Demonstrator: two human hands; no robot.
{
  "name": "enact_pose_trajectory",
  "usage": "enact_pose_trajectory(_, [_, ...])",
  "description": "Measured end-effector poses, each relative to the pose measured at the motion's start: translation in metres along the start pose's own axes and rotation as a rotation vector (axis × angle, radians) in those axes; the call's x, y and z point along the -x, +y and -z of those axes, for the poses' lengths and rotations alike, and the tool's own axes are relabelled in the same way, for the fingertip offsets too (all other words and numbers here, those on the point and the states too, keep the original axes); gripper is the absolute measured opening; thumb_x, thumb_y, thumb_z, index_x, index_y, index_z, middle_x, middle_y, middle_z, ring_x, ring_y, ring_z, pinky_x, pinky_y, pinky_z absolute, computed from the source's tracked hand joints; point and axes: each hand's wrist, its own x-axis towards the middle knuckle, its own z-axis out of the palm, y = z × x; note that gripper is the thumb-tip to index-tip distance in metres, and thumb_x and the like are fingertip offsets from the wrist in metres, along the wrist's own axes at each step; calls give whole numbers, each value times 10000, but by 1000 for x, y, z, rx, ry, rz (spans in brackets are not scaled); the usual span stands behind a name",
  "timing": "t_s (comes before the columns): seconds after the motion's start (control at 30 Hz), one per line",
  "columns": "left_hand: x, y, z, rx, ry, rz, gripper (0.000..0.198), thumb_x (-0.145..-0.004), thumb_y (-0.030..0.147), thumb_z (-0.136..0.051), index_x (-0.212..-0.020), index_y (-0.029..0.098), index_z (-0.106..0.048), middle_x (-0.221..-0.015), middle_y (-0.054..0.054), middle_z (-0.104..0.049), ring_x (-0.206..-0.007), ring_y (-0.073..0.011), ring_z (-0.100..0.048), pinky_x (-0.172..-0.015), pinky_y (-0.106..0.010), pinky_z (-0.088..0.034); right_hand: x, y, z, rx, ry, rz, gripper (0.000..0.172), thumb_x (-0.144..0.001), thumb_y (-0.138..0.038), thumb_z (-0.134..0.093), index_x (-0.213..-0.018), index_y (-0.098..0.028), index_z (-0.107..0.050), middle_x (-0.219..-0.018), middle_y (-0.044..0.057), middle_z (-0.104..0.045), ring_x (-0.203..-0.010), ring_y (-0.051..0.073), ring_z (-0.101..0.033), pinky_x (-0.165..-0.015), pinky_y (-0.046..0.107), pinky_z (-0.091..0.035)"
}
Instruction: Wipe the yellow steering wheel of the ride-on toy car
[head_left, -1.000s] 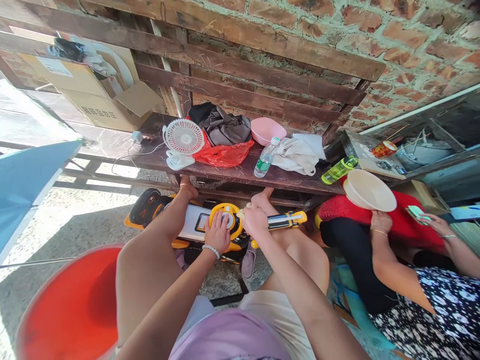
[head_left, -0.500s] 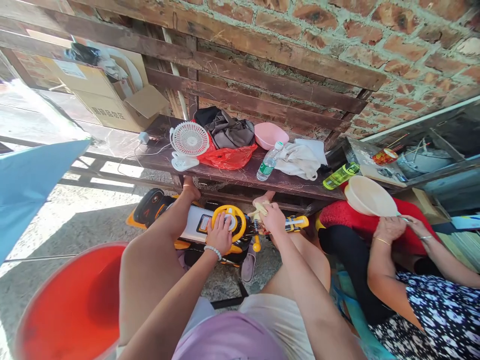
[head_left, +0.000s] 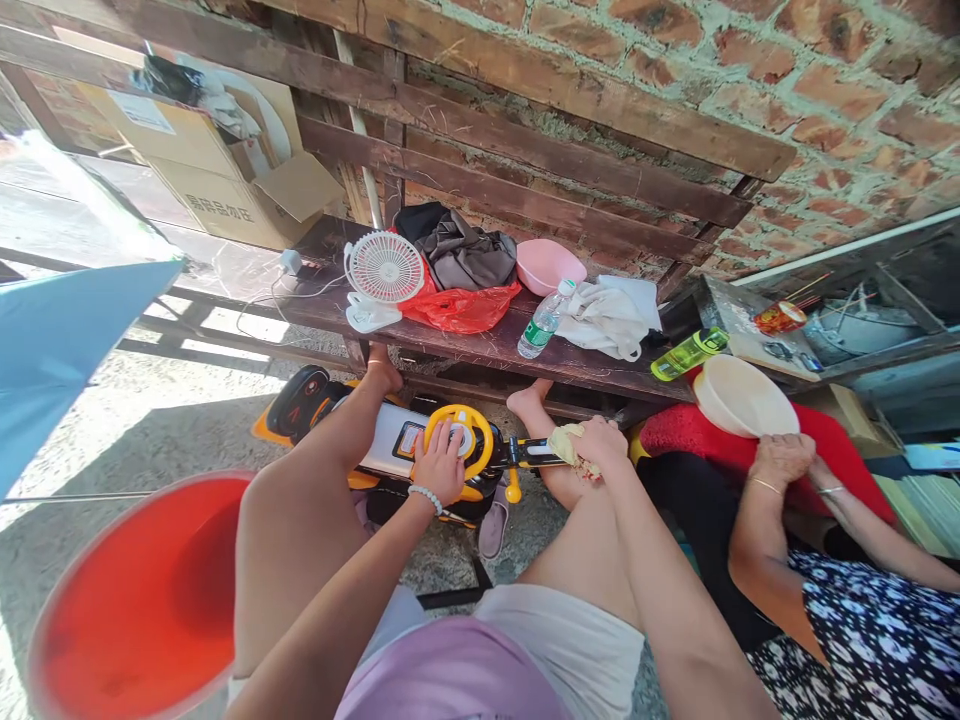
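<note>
My left hand (head_left: 441, 468), a beaded bracelet at its wrist, lies with stretched fingers over the middle of the yellow steering wheel (head_left: 487, 442) of a toy ride-on car (head_left: 384, 438). The car rests between my legs, its seat-like black end (head_left: 300, 405) to the left. On the right, my right hand (head_left: 604, 442) is closed around a crumpled pale yellow cloth (head_left: 568, 446). Cloth and hand are at the outer end of the car's black bar (head_left: 534, 453) and cover that end. A small yellow lever (head_left: 513, 487) sticks out beside the wheel.
A wooden bench (head_left: 465, 350) ahead holds a white fan (head_left: 385, 268), a pink basin (head_left: 550, 265), a water bottle (head_left: 545, 322) and a cardboard box (head_left: 217, 200). A red tub (head_left: 135, 600) stands at left. At right, another person's hands (head_left: 784, 460) hold a cream bowl (head_left: 746, 397).
My right hand has moved right with the cloth, from beside the wheel to the bar's outer end. My left hand has stayed on the wheel.
</note>
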Motion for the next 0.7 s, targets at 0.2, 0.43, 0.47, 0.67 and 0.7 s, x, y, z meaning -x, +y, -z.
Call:
enact_pose_trajectory(0.2, [0, -2, -4, -2, 35, -14, 630, -982, 267, -483, -1600, 154, -527, -1740, -175, -360, -1623, -355, -324, -1319, -653, -160, 0, -80, 1, -93, -167, 134, 350, -926, -396, -670, -1105, -147, -838, -1089, 173, -809, -1015, 284, -755, -794, 288, -519])
enact_pose_trajectory(0.43, [0, -4, -5, -3, 27, -16, 644, -981, 270, -477, -1614, 155, -513, -1745, -174, -348, -1622, -356, -324, -1320, -654, -152, 1, -43, 5, -13, -97, 102, 419, -968, -396, -612, -1239, -140, -803, -1238, 210, -749, -1194, 313, -701, -939, 326, -519])
enact_pose_trajectory(0.47, [0, -3, -4, -2, 26, -15, 644, -980, 268, -477, -1613, 156, -514, -1745, -173, -348, -1623, -354, -323, -1321, -651, -152, 0, -30, 7, 19, -83, 68, 428, -974, -392, -603, -1251, -130, -799, -1275, 220, -723, -1229, 324, -676, -963, 340, -515])
enact_pose_trajectory(0.67, [0, -1, -1, 1, 28, -4, 635, -974, 266, -465, -1597, 166, -533, -1745, -159, -355, -1623, -345, -328, -1326, -634, -158, -5, 2, 6, 101, -6, -52, 445, -989, -369, -561, -1307, -151, -783, -1380, 226, -592, -1287, 343, -550, -972, 402, -522])
enact_pose_trajectory(0.7, [0, -1, -1, -1, 29, 0, 635, -971, 265, -466, -1594, 167, -537, -1744, -160, -357, -1622, -347, -330, -1325, -635, -158, -3, -4, 3, 113, 21, -46, 436, -991, -339, -550, -1305, -143, -780, -1381, 229, -585, -1280, 339, -541, -965, 400, -524])
